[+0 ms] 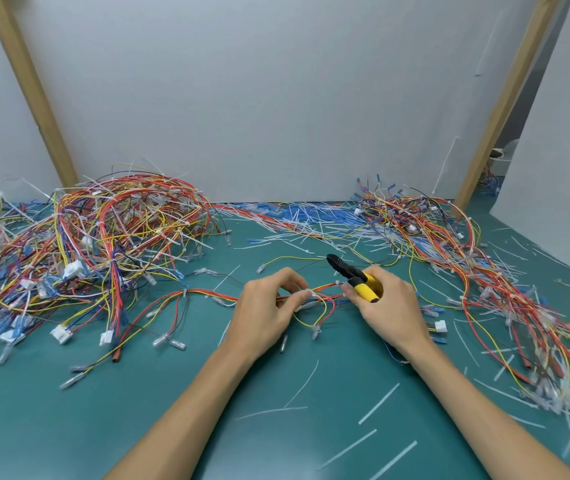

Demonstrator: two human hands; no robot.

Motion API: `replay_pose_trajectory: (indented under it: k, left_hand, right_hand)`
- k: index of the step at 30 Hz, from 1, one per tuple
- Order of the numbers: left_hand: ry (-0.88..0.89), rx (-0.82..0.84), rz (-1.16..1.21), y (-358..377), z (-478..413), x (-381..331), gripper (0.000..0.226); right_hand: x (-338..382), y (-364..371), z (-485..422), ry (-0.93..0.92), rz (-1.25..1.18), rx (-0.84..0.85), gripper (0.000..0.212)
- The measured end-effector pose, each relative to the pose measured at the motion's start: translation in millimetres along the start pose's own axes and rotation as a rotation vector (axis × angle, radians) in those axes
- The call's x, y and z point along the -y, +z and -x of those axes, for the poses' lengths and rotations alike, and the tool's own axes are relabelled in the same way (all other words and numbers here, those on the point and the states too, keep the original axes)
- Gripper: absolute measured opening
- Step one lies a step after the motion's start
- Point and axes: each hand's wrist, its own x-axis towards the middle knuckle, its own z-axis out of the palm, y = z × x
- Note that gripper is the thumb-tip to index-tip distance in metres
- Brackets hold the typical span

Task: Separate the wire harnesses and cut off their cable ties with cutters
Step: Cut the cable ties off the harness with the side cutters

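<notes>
A wire harness (207, 294) of red, yellow and black wires lies across the middle of the green mat. My left hand (266, 310) pinches it at a white cable tie (306, 292). Just to the right, my right hand (389, 306) grips yellow-handled cutters (356, 277). Their black jaws point up and left, above the harness and not touching it. The fingertips of my right hand also touch the wires beside the tie.
A large tangled pile of harnesses (103, 244) fills the left. Another pile (484, 271) runs down the right side. Cut white and blue tie pieces (311, 220) litter the back, and single strips (378, 403) lie near me. White walls with wooden posts (30, 88) stand behind.
</notes>
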Motion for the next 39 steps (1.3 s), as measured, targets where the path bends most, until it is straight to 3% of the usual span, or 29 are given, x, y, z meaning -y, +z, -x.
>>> replay_pose_trajectory:
  k: [4, 6, 8, 10, 13, 17, 25, 31, 35, 39]
  left_hand:
    - [0.047, -0.056, -0.095, 1, 1, -4, 0.007]
    - [0.087, -0.100, -0.150, 3, 2, -6, 0.009]
    - [0.140, -0.149, -0.223, 3, 4, -8, 0.011]
    - [0.199, -0.189, -0.306, 3, 6, -12, 0.013]
    - [0.288, -0.228, -0.389, 3, 5, -16, 0.014]
    - [0.316, -0.242, -0.445, 2, 3, -16, 0.014]
    - [0.398, -0.233, -0.515, 0, 4, -17, 0.019]
    - [0.464, -0.184, -0.629, -1, 3, -20, 0.018]
    - [0.496, -0.183, -0.645, 0, 3, -18, 0.016]
    - [0.499, -0.236, -0.575, 2, 3, -19, 0.018]
  right_hand:
    - [13, -14, 7, -0.186, 0.033, -0.224, 0.023]
    - [26, -20, 11, -0.169, -0.081, -0.214, 0.033]
    - [47, -23, 16, 0.014, -0.389, 0.020, 0.051]
    - [63, -23, 18, 0.238, -0.668, 0.306, 0.046]
    - [71, -19, 24, 0.366, -0.681, 0.457, 0.040]
    - [66, -16, 25, 0.416, -0.609, 0.378, 0.027]
    - [71, -20, 26, 0.581, -0.857, 0.524, 0.052]
    - [64, -15, 25, 0.692, -0.989, 0.594, 0.039]
    - [59, -10, 26, 0.649, -0.939, 0.558, 0.023]
    - [59, -3, 28, 0.509, -1.003, 0.463, 0.020]
